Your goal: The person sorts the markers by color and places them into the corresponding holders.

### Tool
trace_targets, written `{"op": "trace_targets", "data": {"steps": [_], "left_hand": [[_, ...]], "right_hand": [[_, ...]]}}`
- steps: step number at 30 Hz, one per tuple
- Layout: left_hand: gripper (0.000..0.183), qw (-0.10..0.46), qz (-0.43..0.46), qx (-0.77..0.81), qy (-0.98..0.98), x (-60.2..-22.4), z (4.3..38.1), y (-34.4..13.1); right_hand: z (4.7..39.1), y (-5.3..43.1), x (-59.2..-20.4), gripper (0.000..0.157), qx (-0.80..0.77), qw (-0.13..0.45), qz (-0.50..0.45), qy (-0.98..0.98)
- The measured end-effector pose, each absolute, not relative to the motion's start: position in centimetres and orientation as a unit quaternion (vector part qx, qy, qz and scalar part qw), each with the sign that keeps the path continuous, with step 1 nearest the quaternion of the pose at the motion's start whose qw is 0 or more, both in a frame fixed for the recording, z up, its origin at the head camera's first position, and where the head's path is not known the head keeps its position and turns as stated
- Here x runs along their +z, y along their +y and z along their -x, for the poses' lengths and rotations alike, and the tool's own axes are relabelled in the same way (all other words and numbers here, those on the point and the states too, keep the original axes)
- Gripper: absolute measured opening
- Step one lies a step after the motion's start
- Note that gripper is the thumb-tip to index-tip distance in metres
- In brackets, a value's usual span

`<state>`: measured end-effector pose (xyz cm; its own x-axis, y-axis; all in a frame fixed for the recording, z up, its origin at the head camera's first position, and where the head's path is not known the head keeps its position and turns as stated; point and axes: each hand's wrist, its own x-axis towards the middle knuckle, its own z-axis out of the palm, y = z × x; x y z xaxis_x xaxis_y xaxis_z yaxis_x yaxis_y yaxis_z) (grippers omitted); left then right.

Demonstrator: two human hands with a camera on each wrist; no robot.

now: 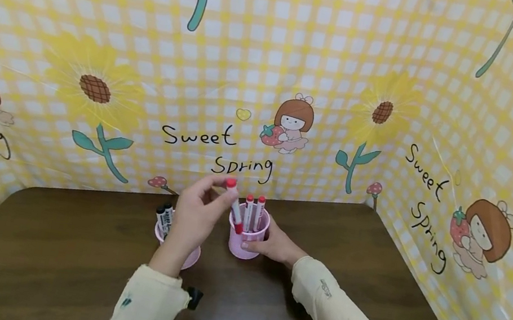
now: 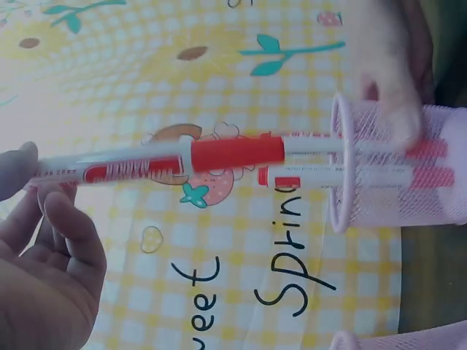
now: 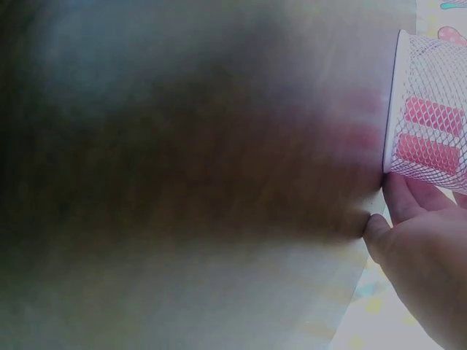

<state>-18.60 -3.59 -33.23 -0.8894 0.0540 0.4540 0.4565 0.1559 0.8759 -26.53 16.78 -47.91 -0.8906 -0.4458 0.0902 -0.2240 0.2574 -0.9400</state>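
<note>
My left hand (image 1: pixel 197 211) pinches a red-and-white marker (image 2: pixel 139 166) near its upper end. The marker slants, its red cap pointing down at the mouth of a pink mesh pen cup (image 1: pixel 243 246). Two more red markers (image 1: pixel 248 213) stand inside that cup, their red caps at the bottom, showing through the mesh in the left wrist view. My right hand (image 1: pixel 279 244) grips the cup from the right, thumb across its front. In the right wrist view, that hand (image 3: pixel 427 248) touches the cup's lower end.
A second pink mesh cup (image 1: pixel 192 259) stands left of the first, partly behind my left forearm, with black-capped markers (image 1: pixel 164 218) in it. Both cups are on a dark wooden table (image 1: pixel 74 259). A yellow checked cloth (image 1: pixel 231 70) hangs at the back and sides.
</note>
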Motion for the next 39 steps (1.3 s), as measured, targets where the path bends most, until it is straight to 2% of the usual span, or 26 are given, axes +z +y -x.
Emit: {"op": "trace_targets", "data": {"steps": [3,6,16,39], "left_hand": [[0.026,0.181,0.166,-0.608,-0.755,-33.0,20.2,-3.1],[0.024,0.178,0.163,-0.591,-0.769,-33.5,21.4,-2.5],[0.023,0.134,0.117,-0.538,-0.824,-36.7,23.9,-2.1],[0.021,0.107,0.071,-0.478,-0.869,-40.2,25.2,-1.8]], "right_hand": [[26.6,16.8,-47.8,0.096,-0.566,0.098,0.204,0.793],[26.7,17.0,-47.8,0.097,-0.566,0.103,0.195,0.794],[25.0,16.7,-45.5,0.093,-0.568,0.119,0.207,0.787],[24.8,16.7,-44.6,0.094,-0.555,0.127,0.188,0.800]]}}
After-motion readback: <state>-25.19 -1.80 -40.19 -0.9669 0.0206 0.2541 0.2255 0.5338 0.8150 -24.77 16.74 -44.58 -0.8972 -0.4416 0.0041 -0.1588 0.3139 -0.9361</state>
